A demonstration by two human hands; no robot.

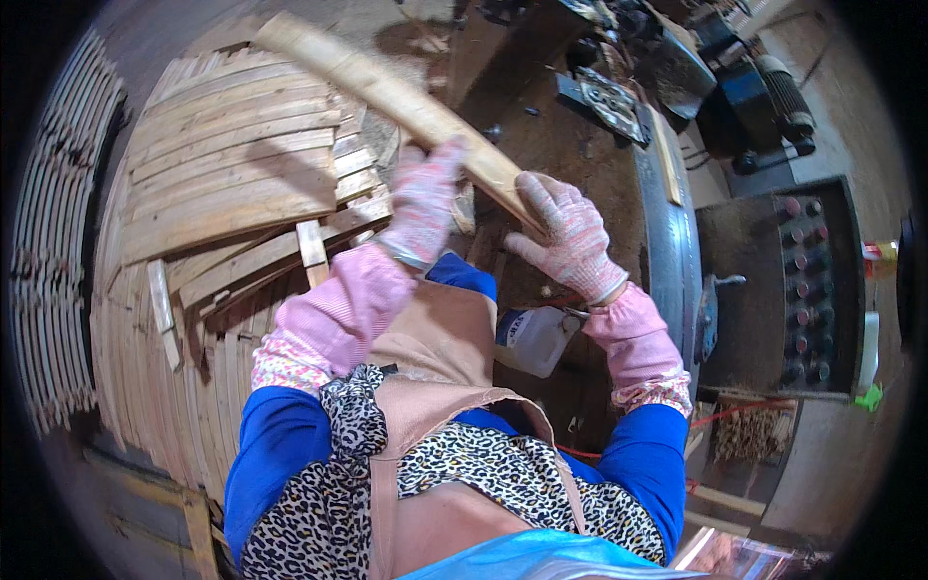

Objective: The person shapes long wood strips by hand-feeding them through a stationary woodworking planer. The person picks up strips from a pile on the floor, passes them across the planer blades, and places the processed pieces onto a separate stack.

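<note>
A long, slightly bowed wooden board (387, 95) slants across the space in front of me, its far end up to the left above a stack of boards. My right hand (572, 237), in a pink-and-white knit glove, is closed on the board's near right end, fingers over it and thumb below. My left hand (425, 198), gloved the same way and blurred by motion, grips the board's near edge around its middle. Part of the left fingers is hard to make out against the wood.
Stacked wooden boards (232, 184) fill the left, with loose short pieces (162, 300) on top. Right stands a machine with a metal edge (672, 261), a loose strip (665, 159), a motor (781, 97) and a button panel (802, 290). A white plastic jug (546, 346) sits below my right hand.
</note>
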